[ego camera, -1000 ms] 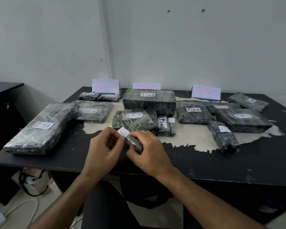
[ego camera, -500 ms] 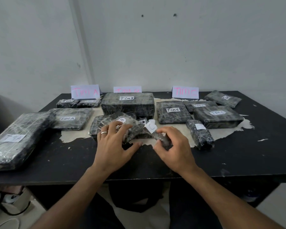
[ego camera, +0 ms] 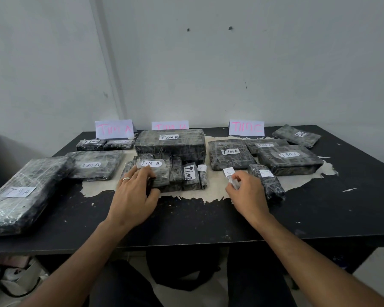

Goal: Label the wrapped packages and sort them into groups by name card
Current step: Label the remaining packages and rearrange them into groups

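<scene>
On the black table (ego camera: 319,216), head view, one entry per item.

Right hand (ego camera: 249,196): fingers curled, pinching a small wrapped package with a white "C" label (ego camera: 229,171) at its fingertips; most of the package is hidden behind the fingers. It is held low over the table's bare patch; whether it touches the surface cannot be told.

Just right of that hand: a small dark roll-shaped package (ego camera: 267,182) with a white label, lying at the near edge of the TIM C group. Beyond the hand: flat package marked "TIM C" (ego camera: 230,154), with further C packages behind it and the TIM C name card (ego camera: 246,127) at the wall.

Left hand (ego camera: 133,196): ring on one finger, fingers resting on and partly curled round the near edge of the package marked "TIM B" (ego camera: 152,167). Just right of that hand: an upright-labelled "TIM B" package (ego camera: 190,173).

Far left of the left hand: TIM A packages, the largest (ego camera: 24,191) at the table edge.

Step in hand, as judged: placing the freshly labelled C package into the TIM C group. The next move calls for setting it down beside the roll-shaped package, label up, then releasing the pinch.
</scene>
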The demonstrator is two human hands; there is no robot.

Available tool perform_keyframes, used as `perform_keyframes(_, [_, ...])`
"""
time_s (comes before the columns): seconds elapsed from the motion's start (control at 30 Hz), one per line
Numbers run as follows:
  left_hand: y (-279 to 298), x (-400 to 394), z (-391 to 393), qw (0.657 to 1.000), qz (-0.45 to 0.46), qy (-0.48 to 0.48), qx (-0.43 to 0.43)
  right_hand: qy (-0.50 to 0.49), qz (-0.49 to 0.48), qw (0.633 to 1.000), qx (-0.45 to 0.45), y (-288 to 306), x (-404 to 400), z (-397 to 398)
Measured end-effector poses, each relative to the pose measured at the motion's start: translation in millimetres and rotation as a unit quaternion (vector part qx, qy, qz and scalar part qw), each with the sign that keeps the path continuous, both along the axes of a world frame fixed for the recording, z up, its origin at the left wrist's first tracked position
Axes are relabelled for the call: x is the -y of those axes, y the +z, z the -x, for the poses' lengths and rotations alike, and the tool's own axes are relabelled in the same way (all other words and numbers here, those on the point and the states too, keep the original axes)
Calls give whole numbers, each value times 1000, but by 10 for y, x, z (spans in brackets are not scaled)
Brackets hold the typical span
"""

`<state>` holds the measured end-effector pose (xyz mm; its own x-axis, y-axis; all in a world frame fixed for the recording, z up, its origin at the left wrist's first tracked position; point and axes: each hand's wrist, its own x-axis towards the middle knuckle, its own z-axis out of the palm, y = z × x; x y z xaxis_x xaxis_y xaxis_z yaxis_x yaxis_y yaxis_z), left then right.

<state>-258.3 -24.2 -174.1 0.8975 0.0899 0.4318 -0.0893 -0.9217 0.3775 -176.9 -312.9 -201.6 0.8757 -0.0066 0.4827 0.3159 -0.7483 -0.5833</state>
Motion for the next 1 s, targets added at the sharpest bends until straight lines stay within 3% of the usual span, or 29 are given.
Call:
perform_keyframes(0.2, [-3,124,21,998,-19,-18,51,-30,77,997,0,39,28,-99])
perform_keyframes(0.4, [-28,406,45,981,-49,-110,154,-60,204,977,-33,60,20,-118])
perform_keyframes(0.57, [-56,685,5,965,-65,-175,182,-67,282,957,-10,88,82,-37])
perform_keyframes(0.8, [-69,1120,-178,961,-45,-228,151,-9,161,986,42,276,354,41])
perform_keyframes(1.0, [-72,1616,-464,958,-15,-258,126,-32,95,990,97,357,888,1])
